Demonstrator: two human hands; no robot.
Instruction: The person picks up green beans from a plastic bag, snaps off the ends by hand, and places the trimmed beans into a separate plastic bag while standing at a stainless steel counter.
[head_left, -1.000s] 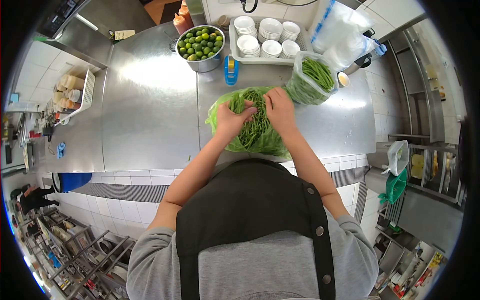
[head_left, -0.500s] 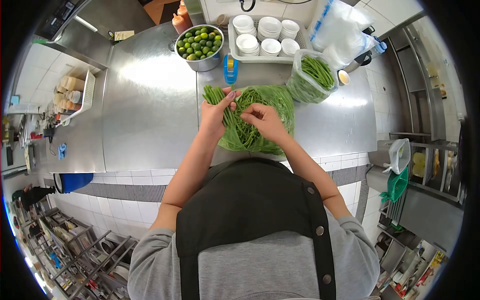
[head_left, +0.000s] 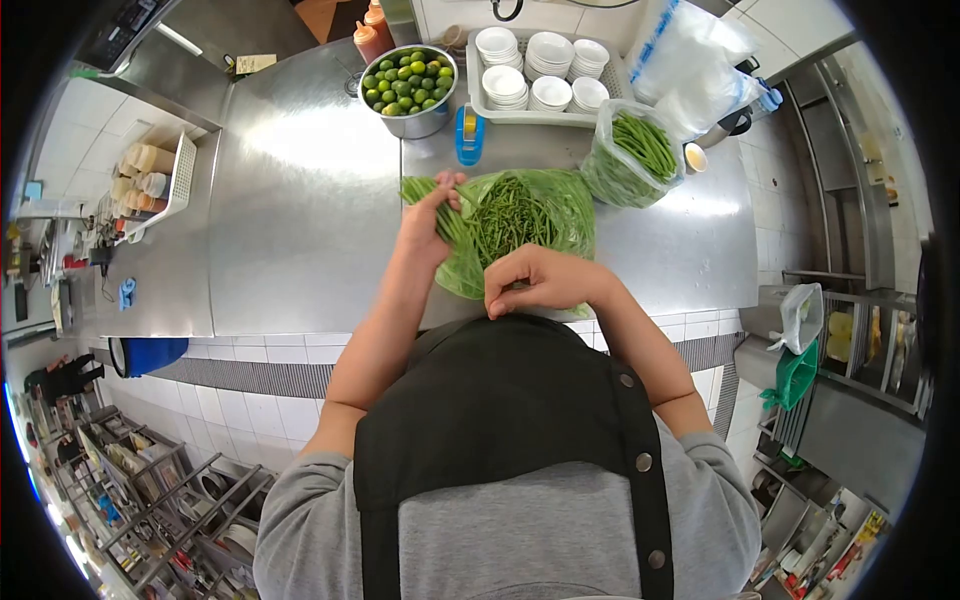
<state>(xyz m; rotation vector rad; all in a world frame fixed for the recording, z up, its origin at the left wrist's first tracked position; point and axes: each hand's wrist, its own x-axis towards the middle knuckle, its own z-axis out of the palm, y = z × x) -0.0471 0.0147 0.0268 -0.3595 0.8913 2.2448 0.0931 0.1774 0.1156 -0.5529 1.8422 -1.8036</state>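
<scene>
My left hand (head_left: 428, 222) is closed round a bundle of long green beans (head_left: 424, 192), whose pale ends stick out to the left. Under and beside it lies a green plastic bag (head_left: 572, 200), opened flat on the steel counter. Many thin green beans (head_left: 512, 218) are heaped on this bag. My right hand (head_left: 532, 276) hovers over the bag's near edge, close to the apron. Its fingers are pinched together, and whatever they may hold is hidden.
A clear bag of green beans (head_left: 640, 150) stands at the right. Behind are a steel pot of limes (head_left: 412, 122), a blue tape dispenser (head_left: 469, 138) and a white basket (head_left: 540, 118) with stacked small dishes. Plastic bags (head_left: 690, 60) hang at the back right.
My right hand has drawn back from the heap toward the apron, fingers still pinched. My left hand keeps its grip on the bundle, which has tilted slightly. The view has shifted a little.
</scene>
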